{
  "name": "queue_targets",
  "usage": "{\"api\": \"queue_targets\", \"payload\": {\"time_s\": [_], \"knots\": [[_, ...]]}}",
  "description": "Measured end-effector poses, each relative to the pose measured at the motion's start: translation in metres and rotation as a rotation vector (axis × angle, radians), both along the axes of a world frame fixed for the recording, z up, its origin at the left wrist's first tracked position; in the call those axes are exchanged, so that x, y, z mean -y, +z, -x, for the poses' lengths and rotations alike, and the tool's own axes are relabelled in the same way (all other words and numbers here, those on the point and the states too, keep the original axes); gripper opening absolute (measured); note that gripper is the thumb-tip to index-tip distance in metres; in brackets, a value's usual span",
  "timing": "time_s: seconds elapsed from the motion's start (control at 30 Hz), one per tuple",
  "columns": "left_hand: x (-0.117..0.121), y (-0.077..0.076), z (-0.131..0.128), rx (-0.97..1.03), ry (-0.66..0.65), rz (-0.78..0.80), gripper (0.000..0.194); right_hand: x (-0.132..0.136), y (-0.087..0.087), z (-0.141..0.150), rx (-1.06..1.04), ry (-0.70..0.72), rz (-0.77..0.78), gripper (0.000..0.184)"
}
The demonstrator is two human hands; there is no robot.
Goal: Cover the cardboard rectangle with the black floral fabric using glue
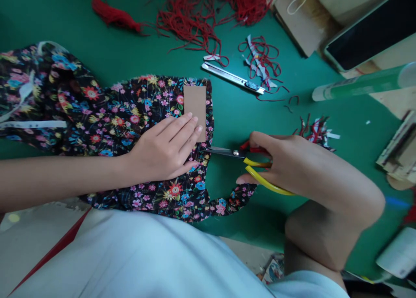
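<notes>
Black floral fabric [143,103] lies spread over the green table. A small brown cardboard rectangle [195,101] rests along its right edge. My left hand [165,148] lies flat with fingers stretched out, pressing on the cardboard's lower part and the cloth beside it. In my right hand [289,159] are scissors [264,176] with yellow and red handles. Their blades reach the fabric's edge just below the cardboard. A narrow strip of the cloth [227,206] hangs off the lower right corner and curls up to my right fingertips, still joined to the main piece.
Beyond the cloth lie a utility knife [232,78], piles of red yarn [188,18] and a red tassel [113,14]. To the right are yarn scraps [313,131], a green-and-white tube [360,83], a dark-screened device [373,29] and a white thread spool [398,252].
</notes>
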State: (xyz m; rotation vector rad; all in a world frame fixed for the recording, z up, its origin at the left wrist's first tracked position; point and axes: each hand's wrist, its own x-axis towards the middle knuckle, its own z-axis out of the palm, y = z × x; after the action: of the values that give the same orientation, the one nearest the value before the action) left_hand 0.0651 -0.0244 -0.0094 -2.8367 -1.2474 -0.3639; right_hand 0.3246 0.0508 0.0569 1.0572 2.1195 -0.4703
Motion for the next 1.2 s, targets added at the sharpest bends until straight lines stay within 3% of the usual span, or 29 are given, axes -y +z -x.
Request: {"api": "queue_targets", "payload": {"time_s": [0.67, 1.0, 1.2], "knots": [[0.001, -0.002, 0.001, -0.021, 0.003, -0.014, 0.058, -0.007, 0.000, 0.005, 0.017, -0.055, 0.062, 0.053], [0.000, -0.001, 0.001, -0.001, -0.003, -0.003, 0.058, -0.017, 0.000, 0.000, -0.099, -0.069, 0.142, 0.076], [0.002, -0.003, 0.001, 0.021, 0.011, 0.025, 0.058, -0.019, 0.000, 0.004, -0.050, -0.090, 0.138, 0.062]]}}
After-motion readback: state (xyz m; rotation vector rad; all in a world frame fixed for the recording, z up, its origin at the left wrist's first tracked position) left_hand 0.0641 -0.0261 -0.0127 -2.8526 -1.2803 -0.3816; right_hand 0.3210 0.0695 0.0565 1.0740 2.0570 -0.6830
